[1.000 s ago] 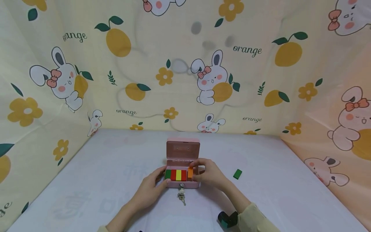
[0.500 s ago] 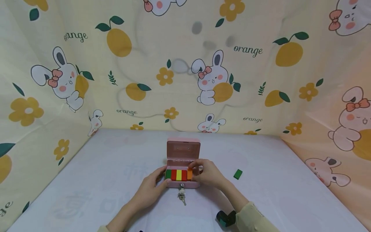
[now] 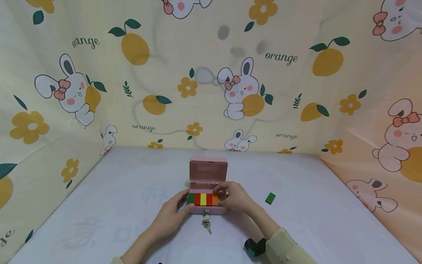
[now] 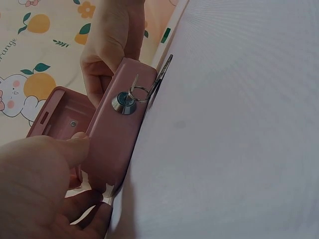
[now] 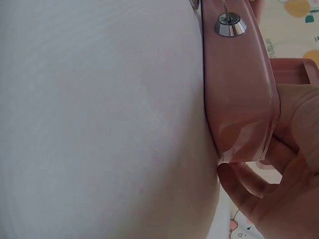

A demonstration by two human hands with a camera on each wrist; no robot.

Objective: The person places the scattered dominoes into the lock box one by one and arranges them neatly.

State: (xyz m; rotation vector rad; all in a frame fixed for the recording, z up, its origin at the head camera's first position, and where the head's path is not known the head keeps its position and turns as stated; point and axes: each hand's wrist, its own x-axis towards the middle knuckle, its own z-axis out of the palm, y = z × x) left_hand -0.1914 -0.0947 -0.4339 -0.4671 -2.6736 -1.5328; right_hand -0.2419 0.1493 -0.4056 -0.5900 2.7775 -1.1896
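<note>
A small pink metal cash box [image 3: 209, 210] stands on the white table with its lid raised at the back. Inside lies a row of coloured blocks: green [image 3: 191, 199], red, yellow [image 3: 203, 199] and red. An orange block [image 3: 215, 200] sits at the row's right end, against the red one. My right hand [image 3: 238, 198] pinches this block between thumb and index finger. At the box's left side, my left hand [image 3: 169, 216] grips the box, thumb over the front rim. The left wrist view shows that thumb [image 4: 77, 147] on the edge. In the right wrist view, the box wall hides the blocks.
Keys on a ring [image 3: 206, 223] hang from the lock [image 4: 123, 103] on the box's front. A loose green block [image 3: 270, 198] lies to the right on the table. A dark band-like device [image 3: 254, 247] is beside the right sleeve. Patterned cloth surrounds the table.
The orange block has moved left with my right hand, closing the gap to the red block. My left hand and the box have stayed put.
</note>
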